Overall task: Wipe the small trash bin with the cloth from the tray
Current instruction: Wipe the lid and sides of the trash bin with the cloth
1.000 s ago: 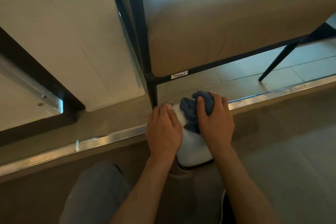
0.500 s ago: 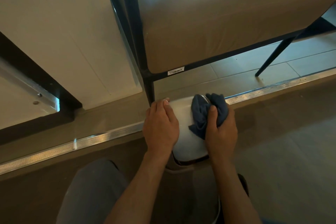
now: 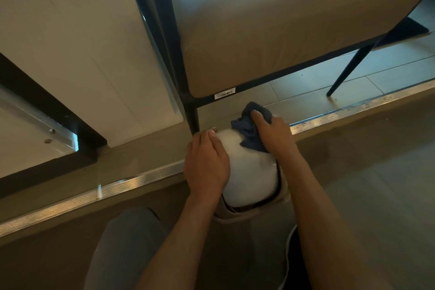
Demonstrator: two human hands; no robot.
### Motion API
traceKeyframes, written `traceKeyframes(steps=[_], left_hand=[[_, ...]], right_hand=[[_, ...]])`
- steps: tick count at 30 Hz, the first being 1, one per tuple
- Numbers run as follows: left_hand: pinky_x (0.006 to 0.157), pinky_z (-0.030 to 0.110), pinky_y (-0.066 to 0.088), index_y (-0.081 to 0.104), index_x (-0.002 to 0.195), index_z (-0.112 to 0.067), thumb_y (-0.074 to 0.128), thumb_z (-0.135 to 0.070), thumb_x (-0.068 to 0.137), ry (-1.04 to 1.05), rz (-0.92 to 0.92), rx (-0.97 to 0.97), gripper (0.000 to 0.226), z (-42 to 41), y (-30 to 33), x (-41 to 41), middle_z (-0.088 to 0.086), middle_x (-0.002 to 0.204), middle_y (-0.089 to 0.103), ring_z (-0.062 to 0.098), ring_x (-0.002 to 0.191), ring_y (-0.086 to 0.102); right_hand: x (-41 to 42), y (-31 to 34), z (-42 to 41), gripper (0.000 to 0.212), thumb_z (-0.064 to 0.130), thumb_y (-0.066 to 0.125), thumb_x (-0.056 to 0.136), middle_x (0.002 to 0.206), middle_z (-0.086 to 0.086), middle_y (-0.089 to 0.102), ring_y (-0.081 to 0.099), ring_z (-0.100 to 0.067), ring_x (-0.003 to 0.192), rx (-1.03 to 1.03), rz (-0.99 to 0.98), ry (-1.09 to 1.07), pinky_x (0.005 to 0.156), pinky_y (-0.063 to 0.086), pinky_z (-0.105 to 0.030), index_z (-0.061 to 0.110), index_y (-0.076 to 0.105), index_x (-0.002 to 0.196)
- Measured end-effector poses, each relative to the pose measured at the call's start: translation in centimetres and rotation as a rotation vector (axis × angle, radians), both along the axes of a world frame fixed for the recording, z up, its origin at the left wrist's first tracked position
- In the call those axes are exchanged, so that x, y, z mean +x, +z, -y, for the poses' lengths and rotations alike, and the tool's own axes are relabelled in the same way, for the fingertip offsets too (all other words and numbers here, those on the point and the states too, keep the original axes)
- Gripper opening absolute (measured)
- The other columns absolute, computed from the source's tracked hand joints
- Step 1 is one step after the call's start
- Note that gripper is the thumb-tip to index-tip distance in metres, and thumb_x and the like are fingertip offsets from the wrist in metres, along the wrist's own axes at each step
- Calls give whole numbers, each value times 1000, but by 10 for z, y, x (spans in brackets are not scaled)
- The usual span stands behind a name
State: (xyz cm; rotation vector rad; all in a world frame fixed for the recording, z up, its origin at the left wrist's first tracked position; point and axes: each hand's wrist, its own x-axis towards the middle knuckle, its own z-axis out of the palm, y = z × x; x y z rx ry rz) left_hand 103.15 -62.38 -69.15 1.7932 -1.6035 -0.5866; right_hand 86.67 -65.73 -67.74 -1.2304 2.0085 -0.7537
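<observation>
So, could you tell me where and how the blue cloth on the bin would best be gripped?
Grip the blue cloth by its bunched top, coming from above on the right, as the right hand does. It lies crumpled on the small trash bin's domed white lid, so its raised folds give hold.

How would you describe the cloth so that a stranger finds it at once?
Start at the beige chair seat and go down to the white bin lid on the floor below it. The cloth lies bunched on the lid's far edge, under the right hand; it is the only dark blue thing there.
</observation>
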Motion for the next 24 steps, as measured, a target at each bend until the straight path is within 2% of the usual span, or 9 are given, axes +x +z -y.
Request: traceKeyframes(steps=[2, 5, 9, 11, 13, 17, 20, 22, 24], left_hand=[[78, 26, 35, 62, 126, -22, 28, -33, 109, -10, 4, -14, 39, -1, -1, -1, 0, 116, 64, 12, 104, 54], [77, 24, 36, 63, 125, -24, 27, -35, 109, -11, -9, -20, 41, -1, -2, 0, -3, 114, 64, 3, 99, 47], [79, 24, 37, 63, 125, -24, 25, -36, 108, -15, -4, -20, 43, -1, -3, -1, -3, 115, 64, 6, 101, 51], [79, 24, 37, 62, 126, -24, 25, -36, 108, -16, 5, -20, 43, -1, -3, -1, -3, 116, 64, 4, 101, 49], [79, 24, 38, 61, 127, -22, 25, -35, 108, -13, 6, -20, 43, -1, -3, 0, -2, 116, 63, 6, 101, 50], [78, 27, 38, 59, 126, -21, 28, -33, 109, -10, 9, -10, 38, 0, -3, 0, 0, 117, 60, 12, 102, 52], [78, 29, 40, 59, 126, -21, 29, -32, 109, -11, 18, -7, 36, 2, -2, 1, 2, 118, 60, 17, 105, 54], [78, 30, 40, 59, 126, -22, 29, -33, 109, -7, 25, 2, 36, 4, -3, 4, 2, 119, 60, 18, 106, 55], [78, 29, 40, 59, 126, -24, 27, -35, 108, -10, 34, 1, 38, 4, -3, 3, 2, 121, 60, 18, 107, 56]], right_hand=[[2, -5, -30, 44, 53, 42, 104, 106, -4, 62, 58, -20, 98, -108, 77, -102, 81, 44, -33, 17, 56, 124], [19, -16, -81, 36, 54, 40, 102, 113, 7, 60, 60, -12, 104, -306, 170, -256, 79, 44, -19, 32, 47, 129], [41, -29, -111, 31, 49, 41, 105, 123, 8, 59, 59, -8, 107, -392, 171, -463, 84, 47, -22, 36, 44, 133], [38, -22, -102, 21, 46, 42, 106, 115, 4, 60, 60, -14, 103, -340, 168, -456, 82, 47, -30, 36, 44, 123], [28, -12, -83, 19, 45, 40, 106, 107, 0, 58, 58, -21, 99, -203, 152, -385, 81, 44, -34, 29, 45, 116], [2, -2, -36, 45, 45, 37, 105, 115, -12, 61, 55, -27, 103, -37, 88, -210, 86, 40, -36, 13, 53, 132], [2, -2, -25, 43, 48, 40, 104, 113, -12, 64, 60, -29, 106, -62, 83, -147, 83, 42, -36, 14, 56, 125], [11, -3, -39, 33, 51, 43, 104, 106, -4, 62, 60, -22, 100, -133, 122, -173, 80, 44, -35, 22, 53, 117], [20, -8, -65, 34, 56, 43, 103, 109, 1, 62, 60, -16, 99, -206, 164, -251, 82, 48, -34, 28, 50, 120]])
